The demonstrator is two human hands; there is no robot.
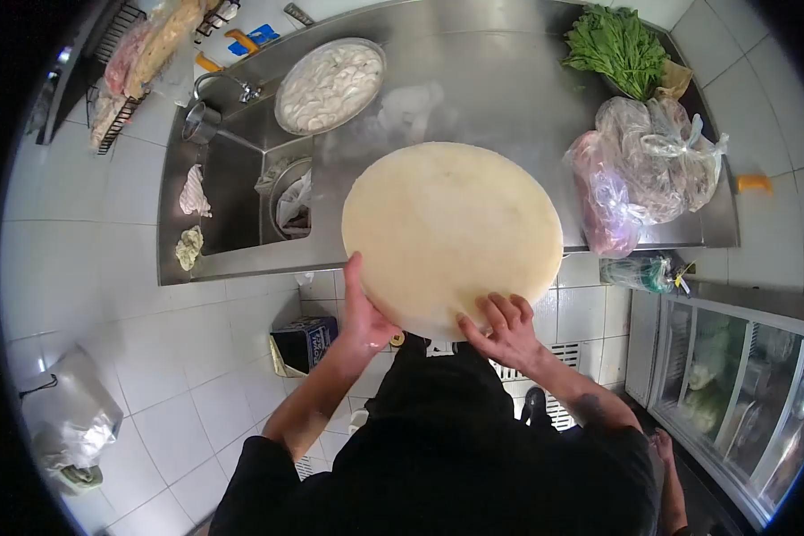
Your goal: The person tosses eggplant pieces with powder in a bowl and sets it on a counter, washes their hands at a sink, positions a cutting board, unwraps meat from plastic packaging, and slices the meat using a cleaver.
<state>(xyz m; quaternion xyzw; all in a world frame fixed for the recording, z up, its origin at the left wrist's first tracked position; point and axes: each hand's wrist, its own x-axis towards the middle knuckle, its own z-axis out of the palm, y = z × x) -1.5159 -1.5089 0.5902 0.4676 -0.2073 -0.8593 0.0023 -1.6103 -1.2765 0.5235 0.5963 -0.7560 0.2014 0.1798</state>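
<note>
A thick, round, cream-coloured cutting board [451,228] fills the middle of the head view, over the front edge of the steel counter [500,71]. My left hand [366,313] grips its lower left rim, thumb along the side and the other fingers hidden beneath or behind it. At the lower right rim, my right hand [505,330] has its fingers bent over the top face, pressed on the board. Whether the board rests partly on the counter or is fully lifted, I cannot tell.
Left is a sink [232,205] with a running tap [241,89] and a pot [290,201]. Behind it stands a tray of pale pieces [330,85]. Plastic bags [652,161] and leafy greens [616,49] lie right. A glass-fronted fridge [732,384] and another person's arm [670,482] are lower right.
</note>
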